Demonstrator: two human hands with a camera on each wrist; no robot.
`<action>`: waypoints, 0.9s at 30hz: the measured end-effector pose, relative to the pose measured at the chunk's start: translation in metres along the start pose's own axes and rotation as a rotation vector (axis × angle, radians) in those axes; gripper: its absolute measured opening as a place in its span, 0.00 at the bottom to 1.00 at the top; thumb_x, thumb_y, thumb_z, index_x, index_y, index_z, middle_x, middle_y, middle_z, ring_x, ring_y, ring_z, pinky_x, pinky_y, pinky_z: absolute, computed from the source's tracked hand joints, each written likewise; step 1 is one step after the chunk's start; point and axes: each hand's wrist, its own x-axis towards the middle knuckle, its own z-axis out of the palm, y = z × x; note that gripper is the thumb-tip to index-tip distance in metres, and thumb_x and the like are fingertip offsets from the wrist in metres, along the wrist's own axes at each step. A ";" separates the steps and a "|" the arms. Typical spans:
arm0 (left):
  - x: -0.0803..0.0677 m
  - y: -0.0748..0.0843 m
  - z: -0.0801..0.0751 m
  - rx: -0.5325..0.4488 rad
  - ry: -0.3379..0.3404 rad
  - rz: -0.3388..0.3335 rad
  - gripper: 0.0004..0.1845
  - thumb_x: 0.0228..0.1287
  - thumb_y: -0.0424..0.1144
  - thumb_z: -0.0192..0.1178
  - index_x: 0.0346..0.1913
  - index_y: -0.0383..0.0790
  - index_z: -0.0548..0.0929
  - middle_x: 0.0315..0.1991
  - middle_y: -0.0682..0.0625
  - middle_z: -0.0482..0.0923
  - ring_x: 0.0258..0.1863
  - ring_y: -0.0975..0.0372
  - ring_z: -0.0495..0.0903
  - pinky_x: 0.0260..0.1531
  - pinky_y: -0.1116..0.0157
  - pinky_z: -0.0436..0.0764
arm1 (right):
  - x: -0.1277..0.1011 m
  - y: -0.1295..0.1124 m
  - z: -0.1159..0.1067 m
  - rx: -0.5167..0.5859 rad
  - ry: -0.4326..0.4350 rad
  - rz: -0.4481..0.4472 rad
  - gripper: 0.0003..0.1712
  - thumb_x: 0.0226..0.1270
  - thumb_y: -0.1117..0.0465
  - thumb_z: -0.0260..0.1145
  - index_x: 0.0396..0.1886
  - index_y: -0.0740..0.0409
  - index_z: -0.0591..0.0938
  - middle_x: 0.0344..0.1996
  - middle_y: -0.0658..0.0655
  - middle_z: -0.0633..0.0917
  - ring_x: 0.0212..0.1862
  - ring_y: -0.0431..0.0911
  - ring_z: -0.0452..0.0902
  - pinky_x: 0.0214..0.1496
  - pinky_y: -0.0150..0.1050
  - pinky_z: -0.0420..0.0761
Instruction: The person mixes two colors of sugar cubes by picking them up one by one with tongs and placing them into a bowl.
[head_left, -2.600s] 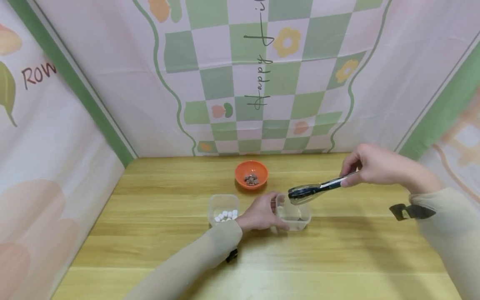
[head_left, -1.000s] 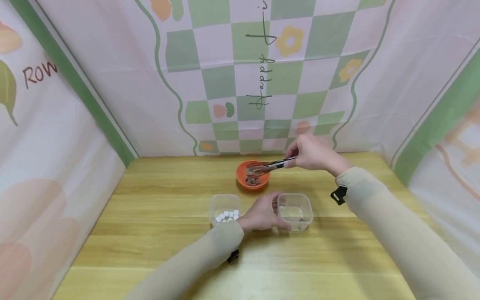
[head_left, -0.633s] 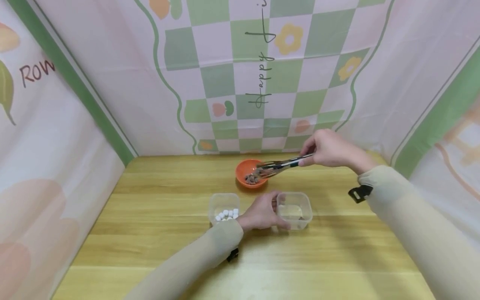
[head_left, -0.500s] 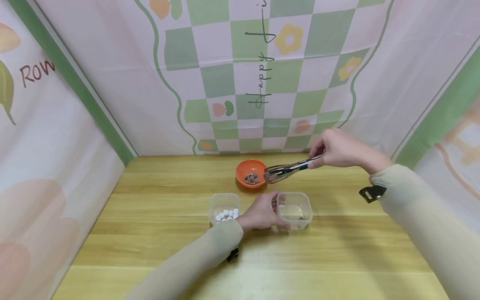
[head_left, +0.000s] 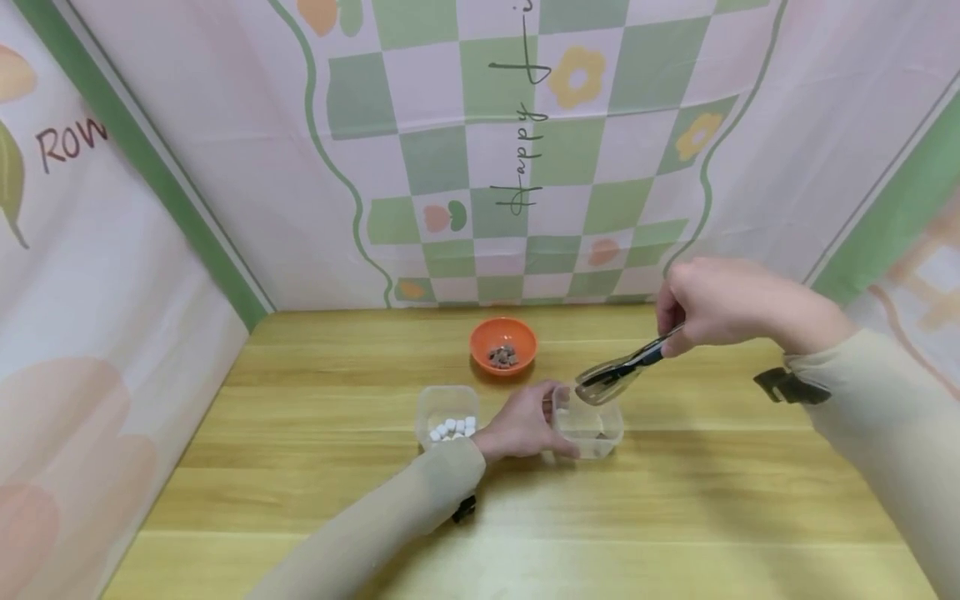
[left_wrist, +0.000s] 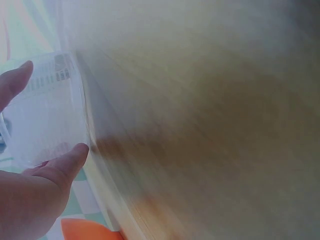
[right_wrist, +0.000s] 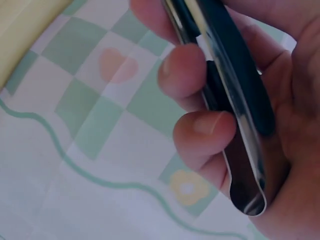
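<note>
My right hand (head_left: 716, 304) grips a pair of tongs (head_left: 618, 369), metal with dark handle grips. Their tips are over the back of a clear plastic container (head_left: 592, 448); whether a piece is between them I cannot tell. Inside that container a small dark bit shows near its front right corner. My left hand (head_left: 521, 423) holds the container from its left, with thumb and finger on opposite sides in the left wrist view. Behind stands an orange bowl (head_left: 503, 325) with several brown chunks (head_left: 502, 357). The right wrist view shows fingers curled round the tongs' handles (right_wrist: 240, 115).
Left of my left hand stands a second clear container (head_left: 447, 397) with several small white cubes (head_left: 452, 428), partly hidden by my sleeve. All of it is on a wooden table (head_left: 315, 467), with patterned cloth (head_left: 435, 125) hanging behind and at the sides.
The tongs were over the container, then reached into the orange bowl, and have come back right and toward me over the container. My left hand has stayed in place.
</note>
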 end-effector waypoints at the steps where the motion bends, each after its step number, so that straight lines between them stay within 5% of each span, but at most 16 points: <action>1: 0.000 0.000 0.000 0.002 0.001 -0.002 0.49 0.40 0.35 0.88 0.70 0.41 0.76 0.60 0.50 0.82 0.58 0.61 0.81 0.61 0.68 0.79 | 0.000 -0.003 0.000 -0.022 -0.009 -0.005 0.12 0.52 0.51 0.85 0.23 0.40 0.86 0.24 0.41 0.81 0.28 0.41 0.74 0.30 0.42 0.76; 17: -0.001 0.000 -0.001 -0.010 -0.002 -0.012 0.50 0.41 0.36 0.88 0.71 0.41 0.76 0.61 0.50 0.81 0.59 0.60 0.80 0.61 0.66 0.79 | 0.019 -0.048 0.019 -0.197 -0.047 -0.048 0.20 0.41 0.59 0.87 0.17 0.40 0.79 0.21 0.42 0.78 0.27 0.43 0.75 0.27 0.49 0.80; 27: 0.000 0.001 -0.001 0.009 -0.005 0.020 0.48 0.41 0.33 0.87 0.70 0.37 0.76 0.61 0.47 0.82 0.58 0.59 0.81 0.60 0.67 0.79 | 0.027 -0.074 0.035 -0.345 0.002 -0.083 0.19 0.45 0.72 0.73 0.17 0.46 0.74 0.18 0.46 0.74 0.22 0.44 0.72 0.21 0.46 0.78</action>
